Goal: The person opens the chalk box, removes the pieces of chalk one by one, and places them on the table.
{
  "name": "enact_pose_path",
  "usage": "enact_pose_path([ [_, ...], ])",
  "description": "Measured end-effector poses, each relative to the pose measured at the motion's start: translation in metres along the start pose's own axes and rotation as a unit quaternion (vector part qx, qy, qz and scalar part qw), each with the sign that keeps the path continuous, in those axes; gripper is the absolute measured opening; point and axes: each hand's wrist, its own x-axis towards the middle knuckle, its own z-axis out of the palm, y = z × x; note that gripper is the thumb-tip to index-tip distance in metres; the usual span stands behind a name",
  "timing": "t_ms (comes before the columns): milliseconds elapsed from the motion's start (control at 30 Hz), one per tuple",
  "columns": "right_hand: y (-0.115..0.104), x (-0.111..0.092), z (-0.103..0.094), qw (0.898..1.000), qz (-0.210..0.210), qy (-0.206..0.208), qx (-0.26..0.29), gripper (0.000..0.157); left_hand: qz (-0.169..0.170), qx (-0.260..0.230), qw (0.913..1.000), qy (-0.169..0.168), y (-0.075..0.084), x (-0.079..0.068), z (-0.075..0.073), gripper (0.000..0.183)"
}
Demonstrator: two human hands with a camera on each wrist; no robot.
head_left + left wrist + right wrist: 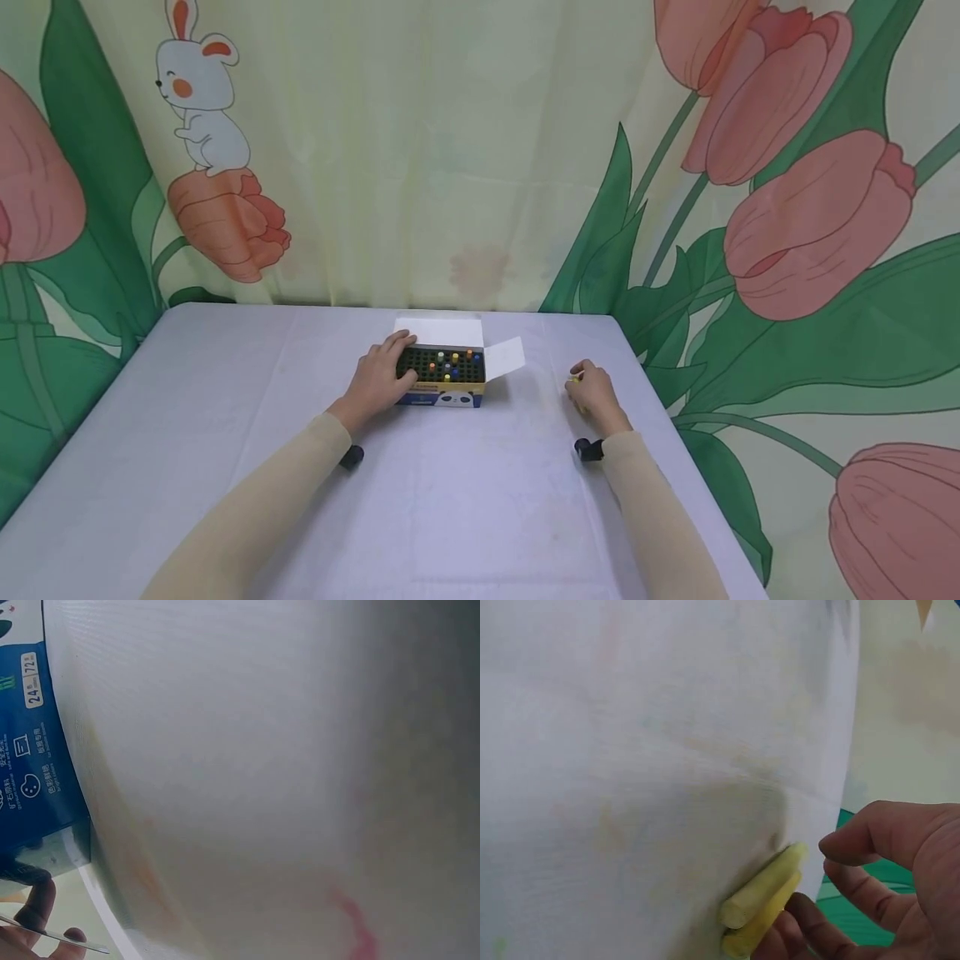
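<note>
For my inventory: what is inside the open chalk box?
Inside the chalk box, coloured chalk sticks show in some holes of a black holder. The left hand covers part of its left side; what lies there is hidden.

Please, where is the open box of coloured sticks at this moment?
In the head view, the open box sits slightly left of centre on the table, the left hand on its left end.

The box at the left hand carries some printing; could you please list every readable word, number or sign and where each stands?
"24": white label on the blue side of the box.
"72": same label.
Palette icon and square icon: same side.
Small Chinese lettering beside them: too small to read surely.
Green letters: cut off, unreadable.
Front print in the head view: too blurred.
</note>
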Motion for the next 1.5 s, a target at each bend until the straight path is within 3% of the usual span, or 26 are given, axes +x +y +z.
enact_pose_path([
  [133,-0.005,0.007,-0.007,0.998,0.029,-0.008,0.048,0.04,-0.004,-0.001,1.0,0.003,-0.002,0.001,0.001,0.065],
  [267,-0.016,0.009,-0.016,0.993,0.033,0.02,0.114,0.043,-0.007,-0.002,1.0,0.003,-0.003,0.002,0.001,0.065],
  [567,-0.044,0.004,-0.03,0.965,-0.017,0.063,0.256,0.044,-0.003,-0.003,1.0,-0.003,-0.001,0.001,0.001,0.065],
  [767,-0.076,-0.003,-0.037,0.947,-0.058,0.076,0.307,0.042,0.005,0.0,1.0,-0.001,0.0,0.001,0.0,0.065],
  [867,-0.092,-0.005,-0.037,0.93,-0.098,0.066,0.347,0.041,0.005,-0.001,1.0,-0.002,0.0,0.0,0.0,0.065],
  [1000,-0.112,-0.008,-0.033,0.898,-0.14,0.024,0.417,0.044,0.003,0.003,1.0,-0.004,0.0,0.0,-0.001,0.065],
  [1100,-0.124,-0.011,-0.029,0.884,-0.152,0.0,0.442,0.044,0.003,0.008,0.9999,-0.008,0.0,0.001,-0.002,0.065],
  [1233,-0.137,-0.015,-0.019,0.885,-0.162,-0.015,0.436,0.045,0.002,0.01,0.9999,-0.013,0.001,0.001,-0.003,0.065],
  [1300,-0.141,-0.016,-0.012,0.891,-0.169,-0.016,0.42,0.043,0.001,0.009,0.9999,-0.013,0.001,0.0,-0.003,0.065],
  [1400,-0.144,-0.017,0.0,0.914,-0.187,-0.01,0.36,0.037,0.004,0.009,0.9999,-0.011,0.001,0.0,-0.003,0.065],
  [1500,-0.147,-0.017,0.012,0.943,-0.217,0.0,0.253,0.032,0.004,0.007,0.9999,-0.007,0.001,0.0,-0.002,0.065],
])
